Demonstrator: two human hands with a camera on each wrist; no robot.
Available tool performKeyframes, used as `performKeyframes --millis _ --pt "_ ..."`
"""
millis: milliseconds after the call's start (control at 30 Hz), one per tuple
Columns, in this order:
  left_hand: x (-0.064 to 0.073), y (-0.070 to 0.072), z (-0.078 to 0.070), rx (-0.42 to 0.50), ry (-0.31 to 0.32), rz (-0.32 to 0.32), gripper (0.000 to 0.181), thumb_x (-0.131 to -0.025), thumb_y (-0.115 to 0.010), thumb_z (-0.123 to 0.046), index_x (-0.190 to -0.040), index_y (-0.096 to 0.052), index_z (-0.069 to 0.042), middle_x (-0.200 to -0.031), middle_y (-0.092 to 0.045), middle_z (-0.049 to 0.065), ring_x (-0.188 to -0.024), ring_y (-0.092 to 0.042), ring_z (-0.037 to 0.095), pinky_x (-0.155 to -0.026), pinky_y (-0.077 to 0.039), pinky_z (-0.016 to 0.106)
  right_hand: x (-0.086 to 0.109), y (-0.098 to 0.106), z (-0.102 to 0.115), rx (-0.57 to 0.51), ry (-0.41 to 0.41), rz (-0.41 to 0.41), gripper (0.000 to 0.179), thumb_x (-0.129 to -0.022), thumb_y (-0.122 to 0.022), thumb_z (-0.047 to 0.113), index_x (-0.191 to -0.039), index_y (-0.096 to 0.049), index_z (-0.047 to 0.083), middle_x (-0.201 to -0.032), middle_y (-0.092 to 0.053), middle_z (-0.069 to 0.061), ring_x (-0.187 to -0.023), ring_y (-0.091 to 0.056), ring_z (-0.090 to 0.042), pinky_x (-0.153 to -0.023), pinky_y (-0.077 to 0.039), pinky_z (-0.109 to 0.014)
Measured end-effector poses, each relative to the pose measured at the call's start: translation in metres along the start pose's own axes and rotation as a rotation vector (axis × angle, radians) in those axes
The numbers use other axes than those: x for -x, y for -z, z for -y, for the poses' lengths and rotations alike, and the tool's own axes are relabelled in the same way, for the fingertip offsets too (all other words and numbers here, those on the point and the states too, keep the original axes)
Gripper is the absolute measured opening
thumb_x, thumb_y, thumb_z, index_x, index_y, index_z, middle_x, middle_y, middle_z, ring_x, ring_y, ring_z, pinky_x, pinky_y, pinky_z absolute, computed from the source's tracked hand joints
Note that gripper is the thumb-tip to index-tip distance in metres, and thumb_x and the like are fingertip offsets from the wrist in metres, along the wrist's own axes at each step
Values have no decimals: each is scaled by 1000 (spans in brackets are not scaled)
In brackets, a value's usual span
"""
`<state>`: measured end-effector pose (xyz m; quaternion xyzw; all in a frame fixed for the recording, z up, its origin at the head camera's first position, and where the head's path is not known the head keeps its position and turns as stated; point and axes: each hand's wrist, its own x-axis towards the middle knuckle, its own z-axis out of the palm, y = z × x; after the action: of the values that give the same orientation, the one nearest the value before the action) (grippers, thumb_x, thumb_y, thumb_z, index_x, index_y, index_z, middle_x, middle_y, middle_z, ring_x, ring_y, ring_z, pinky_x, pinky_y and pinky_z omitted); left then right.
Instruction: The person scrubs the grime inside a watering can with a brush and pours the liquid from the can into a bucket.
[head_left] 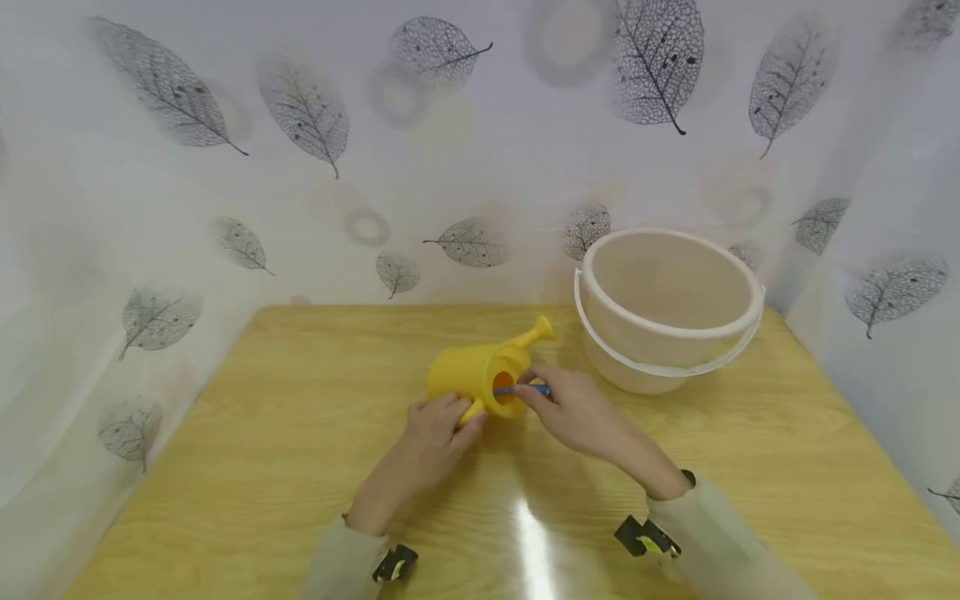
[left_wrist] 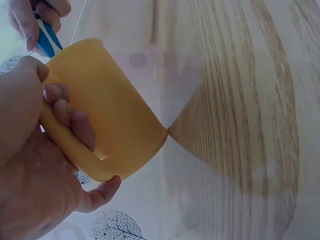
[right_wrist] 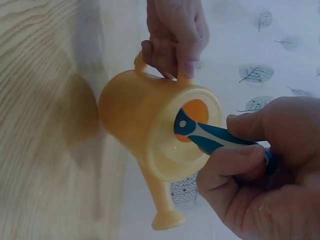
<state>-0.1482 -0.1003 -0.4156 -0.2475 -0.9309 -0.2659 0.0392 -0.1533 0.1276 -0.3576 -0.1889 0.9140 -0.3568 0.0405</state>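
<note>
Watering can (head_left: 467,371) — handle (left_wrist: 72,145) tight in left hand (head_left: 437,437), blue tool (right_wrist: 215,137) (at can's opening (right_wrist: 197,108)) in pinch of right hand (head_left: 573,410).

Round off-white plastic bucket (head_left: 637,358) upright at the far right of a yellowish wood-grain tabletop (head_left: 300,417), white curved handle (head_left: 678,371) down across its front, pale backdrop (head_left: 480,179) with dark skeleton-leaf print on three sides, bright glare streak (head_left: 534,550) in the foreground

You get a bright head view with white glare and soft shadows on the table (head_left: 285,433); your wrist views look dimmer
</note>
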Motion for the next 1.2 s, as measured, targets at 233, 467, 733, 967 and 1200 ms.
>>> performKeyframes --millis 233,467,733,967,1200 --pt "0 -2 4 4 -8 -6 28 -106 -53 -30 -80 -50 -21 -76 -45 -8 -73 -43 10 -80 -34 38 8 7 4 -5 -13 -7 18 -105 -58 27 -108 -68 12 -65 -47 5 -52 -39 -7 -48 -34 -23" --pt "-2 -2 0 6 -13 6 27 -107 -52 -30 -81 -50 -21 -78 -46 -8 -77 -44 10 -82 -35 41 5 -7 -3 -43 2 -5 15 -105 -58 26 -107 -64 12 -62 -43 7 -50 -37 -5 -47 -32 -21" --pt "-1 0 2 32 23 12 27 -107 -51 -30 -82 -51 -22 -78 -46 -8 -76 -43 10 -81 -33 39 9 6 4 -28 21 -11 18 -105 -57 26 -109 -66 12 -63 -45 6 -50 -37 -6 -46 -32 -22" --pt "0 0 1 45 16 14 27 -108 -50 -31 -83 -51 -22 -78 -46 -8 -76 -43 10 -83 -34 40 11 6 1 -49 1 -2 19 -106 -56 28 -111 -65 12 -65 -44 6 -53 -37 -5 -48 -33 -22" --pt "1 -1 2 37 20 10 26 -107 -52 -30 -82 -51 -22 -78 -46 -8 -76 -43 11 -84 -36 42 19 14 7 -6 70 -96 12 -103 -63 25 -102 -68 14 -65 -45 7 -51 -34 -3 -46 -31 -21"
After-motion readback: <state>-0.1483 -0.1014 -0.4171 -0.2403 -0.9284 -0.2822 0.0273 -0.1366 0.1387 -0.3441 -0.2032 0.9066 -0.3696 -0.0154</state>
